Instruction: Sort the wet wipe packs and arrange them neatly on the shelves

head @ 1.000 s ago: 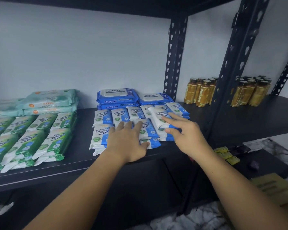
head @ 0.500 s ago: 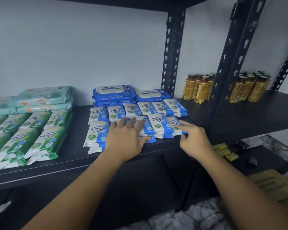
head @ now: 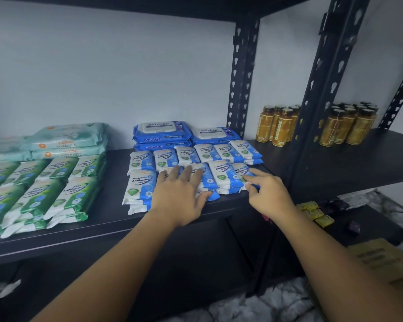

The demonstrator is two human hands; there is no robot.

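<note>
Small blue-and-white wet wipe packs [head: 223, 176] lie in two rows on the black shelf [head: 107, 219], with big blue antabax packs [head: 162, 133] stacked behind them. My left hand [head: 179, 196] rests flat with spread fingers on the front-row packs. My right hand [head: 265, 194] touches the rightmost front pack [head: 241, 174] at its right edge, fingers bent loosely. Green-and-white pine wipe packs [head: 63, 194] lie in rows to the left, with pale mint packs [head: 68, 140] piled behind.
Amber bottles [head: 279, 126] stand on the shelf to the right, more [head: 349, 126] beyond the black upright post [head: 323, 94]. Small yellow packets [head: 316, 214] lie on the lower shelf. A cardboard box [head: 386, 263] sits at the lower right.
My right hand has pulled back from on top of a raised pack to the right edge of the front row. That pack now lies flat in the row. My left hand stays put.
</note>
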